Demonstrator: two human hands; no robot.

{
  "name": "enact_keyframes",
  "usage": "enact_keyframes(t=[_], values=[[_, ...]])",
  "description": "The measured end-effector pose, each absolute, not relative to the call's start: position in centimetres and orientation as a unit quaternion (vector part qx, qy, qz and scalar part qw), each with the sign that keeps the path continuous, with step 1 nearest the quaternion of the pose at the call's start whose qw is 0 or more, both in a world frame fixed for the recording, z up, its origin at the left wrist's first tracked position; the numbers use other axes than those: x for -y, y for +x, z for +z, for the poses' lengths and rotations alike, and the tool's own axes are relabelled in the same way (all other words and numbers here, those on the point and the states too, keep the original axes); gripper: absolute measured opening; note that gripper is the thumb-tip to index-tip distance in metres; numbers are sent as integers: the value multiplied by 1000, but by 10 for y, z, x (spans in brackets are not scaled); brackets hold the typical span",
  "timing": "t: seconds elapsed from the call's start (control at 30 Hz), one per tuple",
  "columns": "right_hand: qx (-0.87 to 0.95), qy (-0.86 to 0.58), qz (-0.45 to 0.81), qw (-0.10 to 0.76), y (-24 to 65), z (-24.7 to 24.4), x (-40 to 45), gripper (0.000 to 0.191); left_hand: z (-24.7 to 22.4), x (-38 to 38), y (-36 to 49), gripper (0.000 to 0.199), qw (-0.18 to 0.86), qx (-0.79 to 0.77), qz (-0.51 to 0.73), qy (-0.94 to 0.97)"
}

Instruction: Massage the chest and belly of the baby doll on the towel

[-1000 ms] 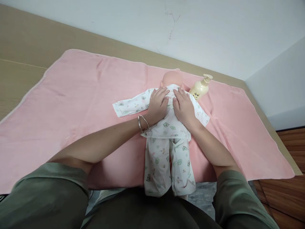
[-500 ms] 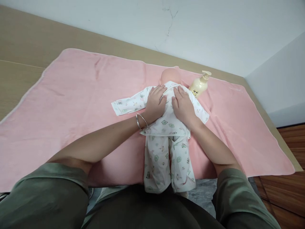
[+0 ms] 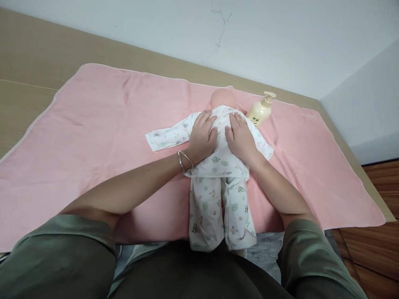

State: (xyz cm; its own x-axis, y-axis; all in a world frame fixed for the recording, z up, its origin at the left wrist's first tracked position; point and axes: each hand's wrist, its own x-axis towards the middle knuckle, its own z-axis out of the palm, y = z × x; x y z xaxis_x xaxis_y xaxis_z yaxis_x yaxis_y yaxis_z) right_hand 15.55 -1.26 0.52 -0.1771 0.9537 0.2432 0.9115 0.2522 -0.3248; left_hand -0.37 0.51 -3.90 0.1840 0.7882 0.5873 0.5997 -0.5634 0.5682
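In the head view, a doll [image 3: 222,154] is laid on a pink blanket [image 3: 124,112], just to the left of a pump bottle [image 3: 261,112], which is taken as the landmark here. The gap between the hands is slightly widened compared with a second ago, while the doll is left in the same place beside the bottle; a broader strip of its shirt [image 3: 225,169] is thus exposed, and the contact seems to be shifted outward over the upper back. The right hand [image 3: 241,140] is set to the near left of the bottle, its fingers extended flat against the shirt; the left hand [image 3: 202,138] is placed farther left of the bottle, its fingers likewise stretched out and slightly spread. Nothing appears to be clasped by either hand; how hard the cloth is pressed cannot be told. The doll's long axis is directed away from the wearer: the head [image 3: 223,98] is pointed toward the wall [image 3: 140,29], level with the bottle's left side, and the trousers [image 3: 207,214] are extended toward the wearer, well nearer than the bottle, past the blanket's near edge. The doll appears to be turned front down, its face hidden.
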Motion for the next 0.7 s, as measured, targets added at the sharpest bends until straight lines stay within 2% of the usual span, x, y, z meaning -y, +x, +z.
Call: enact_keyframes(t=[0.17,0.3,0.47,0.7], values=[[785,-591,-14,184,136,4,33,56,-43,-8,-6,47,122,-456,445,762],[807,-562,15,178,149,4,18,58,-41,-9,-7,51,122,-449,410,784],[773,-592,64,218,167,3,-1,55,-34,-3,-6,54,121,-451,360,808],[751,-637,14,176,139,12,33,56,-26,-24,-10,57,153,-482,326,799]])
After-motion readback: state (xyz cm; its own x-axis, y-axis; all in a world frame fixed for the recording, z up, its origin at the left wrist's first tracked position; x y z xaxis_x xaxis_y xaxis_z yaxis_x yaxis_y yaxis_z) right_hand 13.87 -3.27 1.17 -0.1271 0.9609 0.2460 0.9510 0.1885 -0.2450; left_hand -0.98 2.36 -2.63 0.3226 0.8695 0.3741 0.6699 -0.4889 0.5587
